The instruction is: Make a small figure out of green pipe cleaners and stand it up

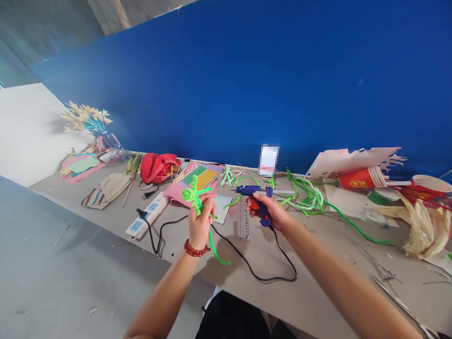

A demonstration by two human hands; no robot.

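Note:
My left hand point(201, 221) is closed around a bright green pipe-cleaner figure point(192, 194), which has a coiled round part and several arms sticking out. One long green strand point(216, 251) hangs below that hand. In my right hand point(270, 210) is a blue hot glue gun point(254, 190) with an orange trigger, its nozzle pointing left toward the green figure but apart from it. A clear glue stick point(284, 191) juts from the gun's back end. The gun's black cord point(269, 279) loops down over the table. A clear ruler point(244, 219) lies between my hands.
A white power strip point(149, 215) with a black plug lies left. Behind are coloured paper sheets point(175, 191) and a red bag point(159, 167). To the right are loose green pipe cleaners point(304, 196), red paper cups point(361, 177) and a crumpled plastic bag point(424, 229). A blue wall point(245, 80) stands behind.

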